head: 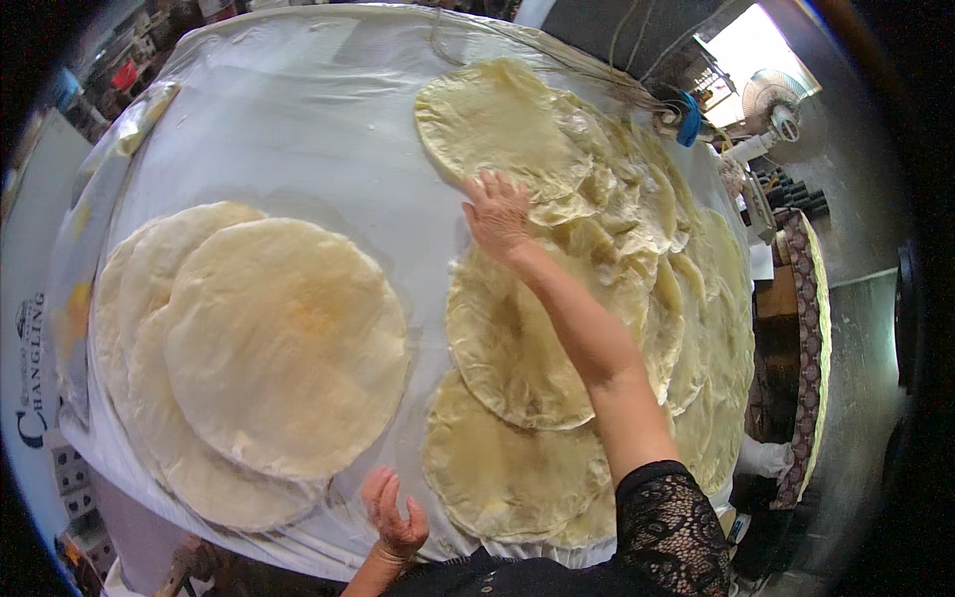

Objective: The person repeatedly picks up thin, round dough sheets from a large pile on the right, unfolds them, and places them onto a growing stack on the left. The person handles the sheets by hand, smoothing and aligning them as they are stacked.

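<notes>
My right hand (496,213) reaches out palm down, with its fingers against the near edge of a round, yellowish dough-like sheet (496,119). Beneath my right forearm lies another wrinkled round sheet (515,336), part of an overlapping spread of thin, moist-looking sheets. A further round sheet (515,477) is closer to me. My left hand (395,515) is near the table's front edge, fingers apart and holding nothing. It is between that near sheet and a stack of paler round sheets (283,343) on the left. The stack's lower sheets stick out to the left and below.
White plastic sheeting (298,127) covers the large table. Cords run along its far right edge to a blue cloth or bag (688,119). An electric fan (772,97) stands beyond. A patterned-edged shelf or bench (802,358) is at right, a lettered white panel (37,246) at left.
</notes>
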Available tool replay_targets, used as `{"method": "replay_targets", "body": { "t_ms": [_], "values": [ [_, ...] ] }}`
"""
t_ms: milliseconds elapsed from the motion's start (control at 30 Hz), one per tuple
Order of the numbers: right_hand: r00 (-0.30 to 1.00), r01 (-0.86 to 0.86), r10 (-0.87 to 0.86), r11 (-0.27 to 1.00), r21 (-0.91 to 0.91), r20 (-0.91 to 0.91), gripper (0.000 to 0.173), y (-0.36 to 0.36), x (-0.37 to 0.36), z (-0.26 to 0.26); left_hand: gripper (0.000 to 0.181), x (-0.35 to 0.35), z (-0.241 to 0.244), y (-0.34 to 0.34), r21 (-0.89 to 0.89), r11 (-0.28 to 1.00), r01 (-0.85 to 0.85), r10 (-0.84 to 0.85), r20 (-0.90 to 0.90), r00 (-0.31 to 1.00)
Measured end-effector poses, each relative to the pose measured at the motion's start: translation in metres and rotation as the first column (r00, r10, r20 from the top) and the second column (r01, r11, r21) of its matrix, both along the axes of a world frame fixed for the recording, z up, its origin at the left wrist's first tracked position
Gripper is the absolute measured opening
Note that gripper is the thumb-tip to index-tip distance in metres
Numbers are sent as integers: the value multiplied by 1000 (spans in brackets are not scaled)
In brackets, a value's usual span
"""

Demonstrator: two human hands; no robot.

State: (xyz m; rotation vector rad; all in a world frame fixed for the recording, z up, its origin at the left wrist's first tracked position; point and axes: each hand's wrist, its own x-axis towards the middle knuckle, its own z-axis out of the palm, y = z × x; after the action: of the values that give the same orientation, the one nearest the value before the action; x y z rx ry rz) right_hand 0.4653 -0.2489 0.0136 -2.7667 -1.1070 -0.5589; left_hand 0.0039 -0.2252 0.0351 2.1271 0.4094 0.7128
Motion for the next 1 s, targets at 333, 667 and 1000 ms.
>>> {"method": "replay_targets", "body": {
  "t_ms": [333,667,1000],
  "values": [
    [944,113,-225,909,-401,-242,23,36,58,69,49,2,-39,-9,-122,992,27,-36,-66,997],
    [916,120,-95,992,-41,389,26,-103,114,258,48,5,-38,-11,-120,992,32,-40,-63,997],
    [941,-339,340,940,44,-2,20,-263,-240,206,42,6,-15,-15,-760,626,174,-119,127,985]
  ]
}}
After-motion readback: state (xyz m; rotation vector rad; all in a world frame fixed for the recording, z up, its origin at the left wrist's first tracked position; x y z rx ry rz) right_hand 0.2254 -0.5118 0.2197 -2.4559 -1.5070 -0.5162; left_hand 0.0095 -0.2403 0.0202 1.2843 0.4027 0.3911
